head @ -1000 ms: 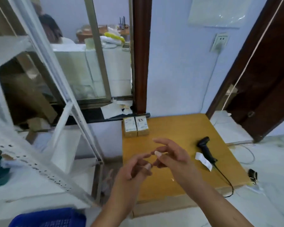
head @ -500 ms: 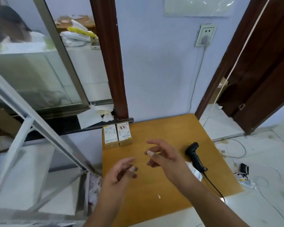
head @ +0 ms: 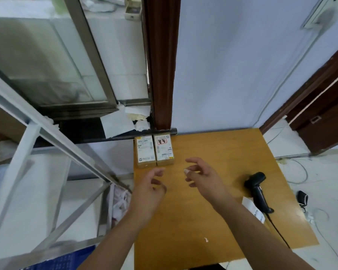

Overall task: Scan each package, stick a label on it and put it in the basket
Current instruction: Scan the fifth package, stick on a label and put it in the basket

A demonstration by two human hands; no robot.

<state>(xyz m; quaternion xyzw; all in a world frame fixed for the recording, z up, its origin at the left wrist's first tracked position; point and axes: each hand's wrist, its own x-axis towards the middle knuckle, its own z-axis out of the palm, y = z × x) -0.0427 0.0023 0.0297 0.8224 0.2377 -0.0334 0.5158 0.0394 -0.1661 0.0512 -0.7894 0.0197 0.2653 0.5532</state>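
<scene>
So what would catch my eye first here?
The left hand and right hand, fingers loosely curled, hover over the orange-brown wooden table. Beyond them, at its far left corner, two label-covered brown cardboard packages sit side by side, left package and right package. A black handheld barcode scanner lies near the right edge.

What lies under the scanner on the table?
A white printed slip sticks out from beneath the scanner handle, flat on the table. The part below the handle is hidden.

2 small brown cardboard pkgs [head: 145,152] [head: 164,150], white labels up, touching side by side at table's [head: 203,221] far-left corner; black scanner [head: 259,189] lies right.
</scene>
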